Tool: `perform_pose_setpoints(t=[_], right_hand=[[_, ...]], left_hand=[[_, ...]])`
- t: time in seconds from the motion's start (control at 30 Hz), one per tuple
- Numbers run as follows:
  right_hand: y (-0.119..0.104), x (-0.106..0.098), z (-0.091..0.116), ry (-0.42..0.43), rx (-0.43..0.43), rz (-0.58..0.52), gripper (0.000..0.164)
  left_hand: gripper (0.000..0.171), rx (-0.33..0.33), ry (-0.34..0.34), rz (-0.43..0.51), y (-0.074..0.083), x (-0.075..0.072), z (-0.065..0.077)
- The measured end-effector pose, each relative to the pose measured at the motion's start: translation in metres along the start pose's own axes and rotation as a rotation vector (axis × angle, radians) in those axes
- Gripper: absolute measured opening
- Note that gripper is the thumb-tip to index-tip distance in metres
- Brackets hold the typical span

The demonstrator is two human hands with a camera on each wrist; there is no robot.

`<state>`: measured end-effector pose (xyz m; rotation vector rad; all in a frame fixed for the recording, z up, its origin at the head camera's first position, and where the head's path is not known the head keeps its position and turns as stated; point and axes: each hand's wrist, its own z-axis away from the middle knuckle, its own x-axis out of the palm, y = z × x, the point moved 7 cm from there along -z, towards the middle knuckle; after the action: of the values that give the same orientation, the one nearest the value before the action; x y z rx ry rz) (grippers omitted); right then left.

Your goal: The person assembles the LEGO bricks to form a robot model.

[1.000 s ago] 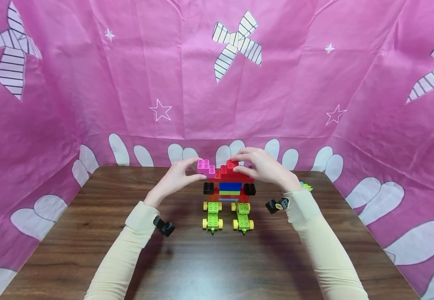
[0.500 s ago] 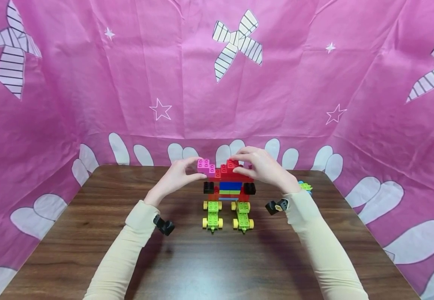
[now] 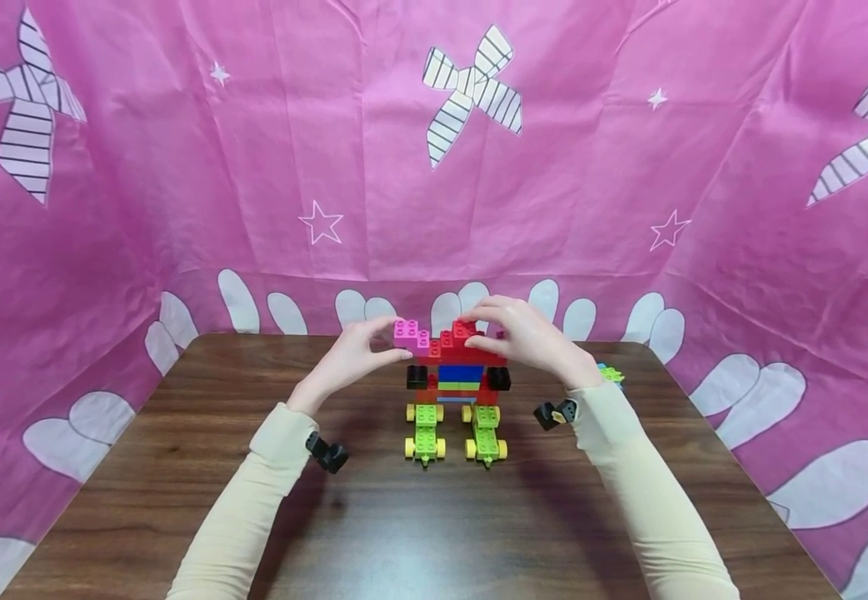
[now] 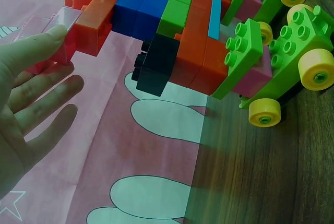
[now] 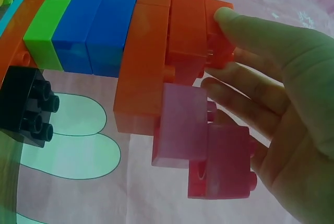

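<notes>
A toy-brick figure stands upright at the middle of the table, on two green wheeled bases with yellow wheels. Blue bricks form its middle, and a black brick sticks out on each side. My left hand pinches the stepped pink brick at the top left. At the top, my right hand holds a red brick between thumb and fingers. Past that, the right wrist view shows more pink bricks at the figure's other end, close to my fingers.
A small green and blue toy piece lies beyond my right wrist, partly hidden by the sleeve. The brown wooden table reaches back to a pink patterned cloth, which encloses the far edge and both sides.
</notes>
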<state>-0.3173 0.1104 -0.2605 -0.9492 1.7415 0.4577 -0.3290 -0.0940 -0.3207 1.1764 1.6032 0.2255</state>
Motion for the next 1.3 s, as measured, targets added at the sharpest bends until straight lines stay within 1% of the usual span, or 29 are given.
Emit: perform_pose_setpoints(t=[0.3, 0.47, 0.57, 0.63, 0.83, 1.0, 1.1, 1.23, 1.3], right_hand=[[0.001, -0.003, 0.004, 0.012, -0.004, -0.021, 0.037], [0.003, -0.008, 0.008, 0.024, 0.015, -0.024, 0.038], [0.007, -0.014, 0.012, 0.048, 0.031, -0.019, 0.038], [0.009, -0.019, 0.015, 0.077, 0.035, -0.010, 0.036], [0.016, -0.038, 0.030, 0.160, 0.013, 0.019, 0.034], [0.026, -0.045, 0.042, 0.163, 0.066, 0.024, 0.034], [0.033, -0.046, 0.048, 0.165, 0.080, 0.019, 0.033], [0.041, -0.049, 0.057, 0.202, 0.081, 0.038, 0.032], [0.046, -0.050, 0.062, 0.213, 0.102, 0.042, 0.032]], left_hand=[[0.040, -0.001, -0.002, 0.014, 0.000, 0.002, 0.001], [0.040, -0.006, -0.005, 0.021, -0.001, 0.003, 0.000], [0.041, -0.008, -0.008, 0.020, -0.002, 0.003, 0.001], [0.041, -0.006, -0.009, 0.017, -0.002, 0.004, 0.001], [0.040, -0.006, -0.001, 0.003, -0.002, 0.004, 0.000], [0.042, -0.004, -0.004, 0.022, -0.001, 0.003, 0.000], [0.043, -0.004, -0.006, 0.028, 0.000, 0.002, 0.000], [0.042, -0.001, -0.006, 0.025, 0.000, 0.002, 0.000], [0.043, -0.003, -0.005, 0.023, 0.000, 0.001, 0.000]])
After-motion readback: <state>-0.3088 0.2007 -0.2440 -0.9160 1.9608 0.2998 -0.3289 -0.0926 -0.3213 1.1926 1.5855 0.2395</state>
